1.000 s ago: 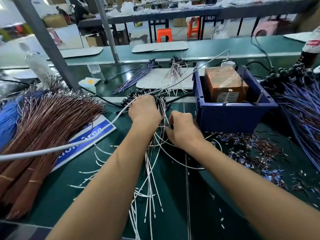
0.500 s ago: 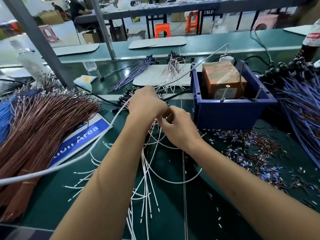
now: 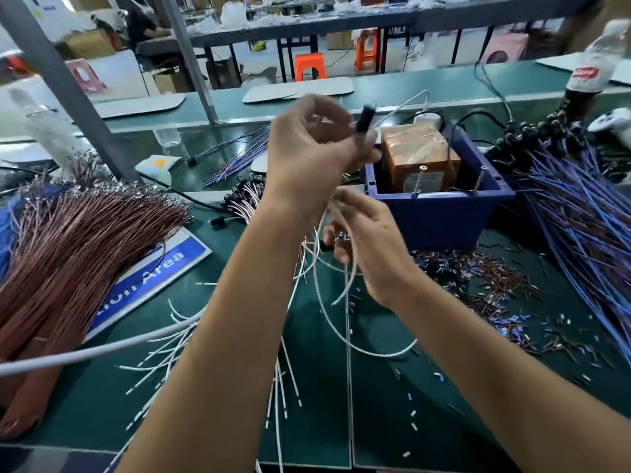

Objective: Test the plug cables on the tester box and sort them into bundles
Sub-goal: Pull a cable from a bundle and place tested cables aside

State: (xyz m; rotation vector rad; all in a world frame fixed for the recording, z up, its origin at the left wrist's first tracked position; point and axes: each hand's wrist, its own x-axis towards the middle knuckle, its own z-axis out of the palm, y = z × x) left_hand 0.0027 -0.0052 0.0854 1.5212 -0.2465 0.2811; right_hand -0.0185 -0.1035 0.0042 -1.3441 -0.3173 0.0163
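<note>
My left hand is raised above the bench and grips a black plug whose white cable loops down to the mat. Below it, my right hand pinches the same white cable lower down, near a small black piece. The tester box, orange-brown, sits inside a blue bin just right of both hands. A pile of white plug cables with black plugs lies behind my left forearm. Loose white cable ends fan out on the mat below.
A thick bundle of brown wires fills the left side over a blue sign. Blue and purple wires spread on the right. Cut wire scraps litter the mat. A thick white cord crosses the left front. A bottle stands far right.
My left hand has lifted from the cable pile up into the air with a black plug. My right hand has stayed low, now holding the drawn-out white cable.
</note>
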